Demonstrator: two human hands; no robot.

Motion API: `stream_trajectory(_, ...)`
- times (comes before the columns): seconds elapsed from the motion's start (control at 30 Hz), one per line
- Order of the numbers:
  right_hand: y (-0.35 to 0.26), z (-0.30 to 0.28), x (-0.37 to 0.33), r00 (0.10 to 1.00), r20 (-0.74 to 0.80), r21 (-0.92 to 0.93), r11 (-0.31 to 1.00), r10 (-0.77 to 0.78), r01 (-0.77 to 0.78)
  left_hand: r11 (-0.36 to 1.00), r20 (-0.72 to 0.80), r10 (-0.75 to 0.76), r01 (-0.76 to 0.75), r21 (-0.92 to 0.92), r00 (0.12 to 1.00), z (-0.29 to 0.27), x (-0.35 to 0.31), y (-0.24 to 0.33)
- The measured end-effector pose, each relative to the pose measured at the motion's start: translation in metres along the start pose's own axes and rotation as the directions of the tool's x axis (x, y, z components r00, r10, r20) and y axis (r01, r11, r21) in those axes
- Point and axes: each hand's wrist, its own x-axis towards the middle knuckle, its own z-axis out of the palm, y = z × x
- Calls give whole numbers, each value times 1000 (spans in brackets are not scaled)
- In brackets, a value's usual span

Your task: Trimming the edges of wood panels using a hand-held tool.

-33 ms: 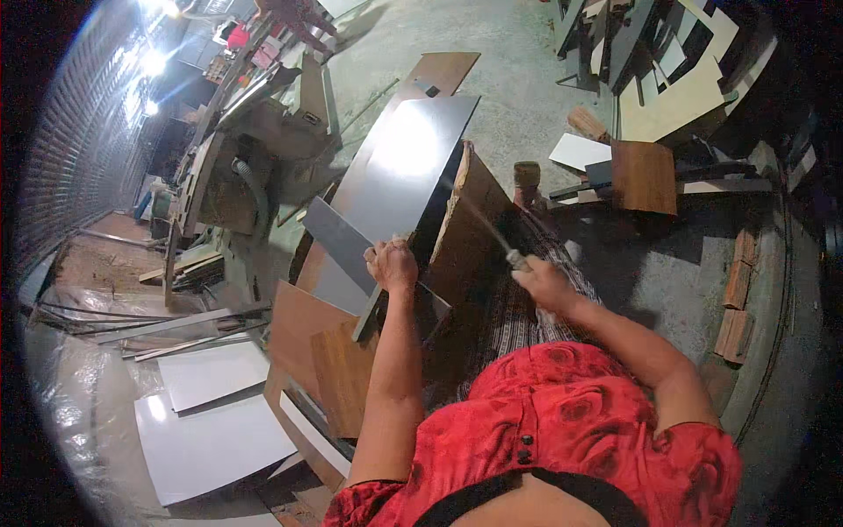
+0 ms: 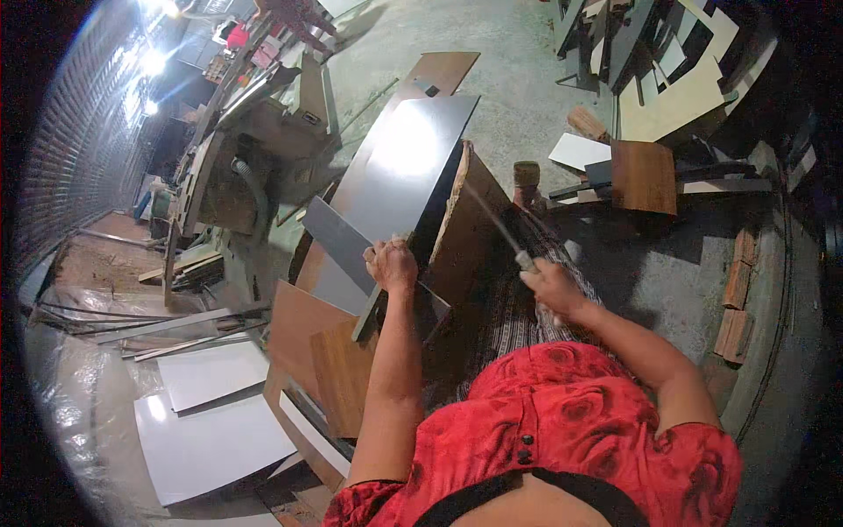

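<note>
My left hand (image 2: 392, 263) is closed at the narrow grey board (image 2: 338, 241), which slants across the stack under it. A short narrow strip (image 2: 369, 318) sticks out below that hand; how the fingers meet it is hidden. In my right hand (image 2: 555, 288) is a long thin tool (image 2: 493, 220), perhaps a file, gripped by its pale handle. Its shaft points up and left toward the rough edge of a brown board (image 2: 474, 211). Just beyond my left hand lies a large glossy grey panel (image 2: 395, 167).
White panels (image 2: 219, 439) lie on plastic sheeting at the left. Brown boards (image 2: 316, 325) lean by my left forearm. Bricks (image 2: 736, 303) and offcuts (image 2: 645, 176) are on the right. A workbench (image 2: 237, 176) stands far left; another person (image 2: 303, 22) is at the top.
My right hand has shifted slightly right and down, drawing the thin tool back with it. My left hand and the boards stay in place.
</note>
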Motion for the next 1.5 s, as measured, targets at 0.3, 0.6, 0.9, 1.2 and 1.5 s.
stream_trajectory(0.3,42,-2,-15,833,92,479,709,546,-518,992,46,-66,71,-107,997,-6,0,8)
stream_trajectory(0.6,63,3,-13,862,46,468,752,505,-465,987,-80,-58,45,-153,995,2,0,5)
stream_trajectory(0.9,65,1,-14,844,84,488,717,530,-499,936,-134,-20,-29,-351,991,-3,-1,-5)
stream_trajectory(1.2,77,5,-15,871,65,416,780,487,-467,905,-164,192,-239,-352,968,-15,-8,-26)
stream_trajectory(1.5,70,3,-17,878,57,392,798,476,-458,956,-120,169,-192,-220,978,-15,-2,-35)
